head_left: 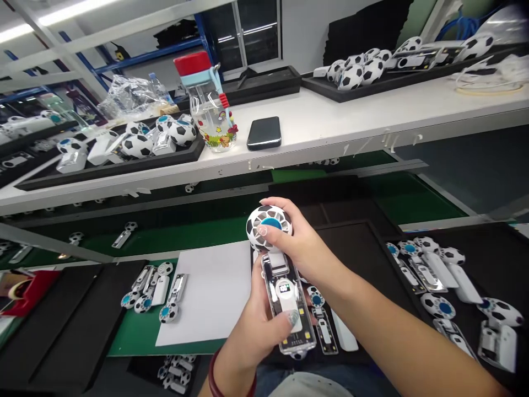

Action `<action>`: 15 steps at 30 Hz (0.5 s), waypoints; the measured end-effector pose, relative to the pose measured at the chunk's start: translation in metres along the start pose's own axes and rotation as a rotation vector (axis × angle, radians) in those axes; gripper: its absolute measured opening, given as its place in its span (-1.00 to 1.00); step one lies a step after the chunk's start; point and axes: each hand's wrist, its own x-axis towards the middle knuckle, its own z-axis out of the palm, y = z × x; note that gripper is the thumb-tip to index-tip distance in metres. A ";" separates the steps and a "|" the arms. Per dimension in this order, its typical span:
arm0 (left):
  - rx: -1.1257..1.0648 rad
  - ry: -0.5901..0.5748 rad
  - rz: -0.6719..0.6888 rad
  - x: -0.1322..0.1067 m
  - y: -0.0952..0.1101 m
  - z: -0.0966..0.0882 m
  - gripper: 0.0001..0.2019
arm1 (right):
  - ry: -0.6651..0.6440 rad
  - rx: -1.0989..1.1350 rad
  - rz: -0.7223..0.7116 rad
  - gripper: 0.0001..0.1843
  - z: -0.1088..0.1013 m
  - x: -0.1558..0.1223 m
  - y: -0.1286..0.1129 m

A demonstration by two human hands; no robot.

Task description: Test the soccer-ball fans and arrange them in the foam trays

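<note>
A handheld fan with a football-patterned head (253, 227) and a clear body (303, 325) is between my two hands. My left hand (264, 325) is wrapped around the body, its thumb on the white strip below a small lit display. Closed over the head is my right hand (295, 234), with the thumb across the front grille by the blue centre. The head sits upright above the body. Behind and below my hands, another similar fan (324, 328) lies on a black tray (351, 248), partly covered by my right forearm.
More fans lie on the right tray (436, 314) and in a group (159, 289) beside a white sheet (206, 292). A shelf (314, 132) crosses in front, bearing a water bottle (212, 110), a phone (264, 133) and fan trays. A red tape dispenser (39, 292) stands at left.
</note>
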 end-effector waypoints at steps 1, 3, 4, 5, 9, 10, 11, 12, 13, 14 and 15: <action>0.009 -0.015 -0.008 -0.001 0.000 0.000 -0.19 | -0.001 0.003 0.001 -0.55 -0.001 -0.002 -0.001; 0.028 -0.043 -0.022 -0.003 -0.001 0.000 -0.22 | 0.011 0.010 0.007 -0.51 -0.002 -0.004 -0.001; 0.033 -0.058 -0.025 -0.004 -0.001 -0.001 -0.24 | 0.017 0.007 0.018 -0.47 -0.003 -0.006 -0.001; 0.030 -0.071 -0.024 -0.005 -0.001 -0.003 -0.25 | 0.014 0.008 0.035 -0.41 -0.003 -0.007 0.000; 0.001 -0.111 0.014 -0.008 0.000 -0.012 -0.26 | -0.081 0.150 0.182 -0.11 -0.005 -0.011 0.012; 0.003 -0.120 0.015 -0.008 0.001 -0.015 -0.27 | -0.118 0.190 0.229 -0.13 -0.003 -0.012 0.016; 0.010 -0.122 0.015 -0.008 0.002 -0.019 -0.28 | -0.147 0.222 0.271 -0.20 -0.001 -0.012 0.021; 0.017 -0.125 0.013 -0.009 0.003 -0.022 -0.29 | -0.170 0.248 0.306 -0.30 0.002 -0.012 0.026; 0.021 -0.125 0.013 -0.009 0.004 -0.026 -0.30 | -0.183 0.276 0.334 -0.39 0.005 -0.012 0.030; 0.019 -0.127 0.015 -0.010 0.006 -0.030 -0.29 | -0.185 0.299 0.354 -0.46 0.009 -0.012 0.032; 0.013 -0.132 0.017 -0.011 0.007 -0.034 -0.28 | -0.182 0.315 0.368 -0.51 0.014 -0.011 0.034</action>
